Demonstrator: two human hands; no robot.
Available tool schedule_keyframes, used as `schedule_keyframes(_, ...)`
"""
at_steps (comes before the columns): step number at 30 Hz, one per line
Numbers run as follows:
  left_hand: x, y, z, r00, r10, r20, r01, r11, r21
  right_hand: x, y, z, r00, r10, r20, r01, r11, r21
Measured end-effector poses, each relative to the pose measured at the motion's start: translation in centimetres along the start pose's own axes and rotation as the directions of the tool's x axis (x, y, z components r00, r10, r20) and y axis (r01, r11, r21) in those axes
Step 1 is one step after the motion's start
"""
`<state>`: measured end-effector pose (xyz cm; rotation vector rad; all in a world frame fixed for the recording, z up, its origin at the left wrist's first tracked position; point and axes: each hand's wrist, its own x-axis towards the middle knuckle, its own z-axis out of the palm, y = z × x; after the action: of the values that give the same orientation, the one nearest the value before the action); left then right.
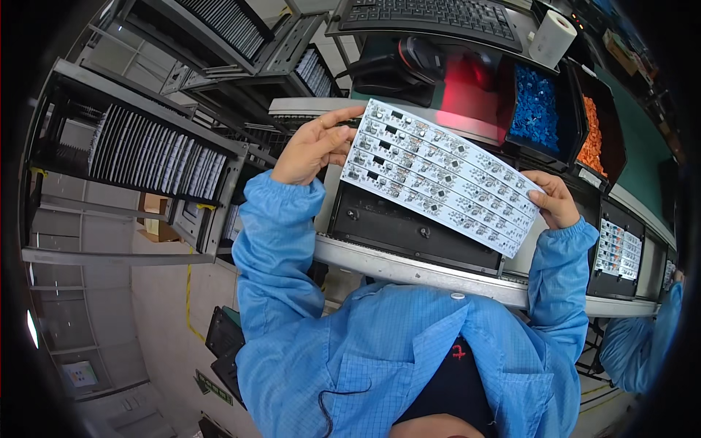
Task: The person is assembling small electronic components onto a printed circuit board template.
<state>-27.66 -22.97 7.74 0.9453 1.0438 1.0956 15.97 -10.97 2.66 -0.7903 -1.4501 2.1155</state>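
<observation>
A white circuit board panel [442, 179], split into several long strips with small black and silver parts, is held up between my hands. My left hand [314, 146] pinches its left end near the upper corner. At the other end my right hand [553, 198] grips the right edge, thumb on the face. The panel tilts down toward the right. Beneath it lies a black carrier tray [387, 226] on the conveyor line, partly covered by the panel. Behind the panel a black handheld scanner [420, 62] throws red light on the bench.
Black bins with blue parts [537, 106] and orange parts [591, 139] stand beyond my right hand. A keyboard [431, 20] and a paper roll [553, 38] are at the back. Racks of upright boards [157, 153] fill the left. Another person's blue sleeve [631, 350] shows far right, near a loaded carrier [619, 250].
</observation>
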Motion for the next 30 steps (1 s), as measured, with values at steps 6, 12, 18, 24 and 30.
schedule_keyframes(6,2.4,-2.5,-0.8,0.998,-0.011,-0.069,0.019,0.993,0.113,1.4,2.0,-1.6,0.974,-0.044,-0.221,0.027,0.997,-0.077)
schedule_keyframes(12,2.7,-4.7,-2.2,0.993,-0.061,-0.099,0.072,0.991,0.111,2.3,2.8,-0.5,0.929,-0.06,-0.365,0.015,0.992,-0.126)
schedule_keyframes(18,2.3,-4.9,-3.0,0.982,-0.142,-0.124,0.163,0.97,0.178,2.5,4.2,-0.4,0.929,-0.153,-0.336,0.051,0.954,-0.295)
schedule_keyframes(24,2.6,-5.1,-2.7,0.973,-0.129,-0.194,0.186,0.931,0.313,1.7,4.4,-0.8,0.922,-0.172,-0.346,-0.021,0.872,-0.488)
schedule_keyframes(30,2.7,-6.7,-2.5,0.95,0.283,-0.129,-0.018,0.465,0.885,2.6,4.1,0.6,0.876,-0.424,-0.228,0.02,0.505,-0.863)
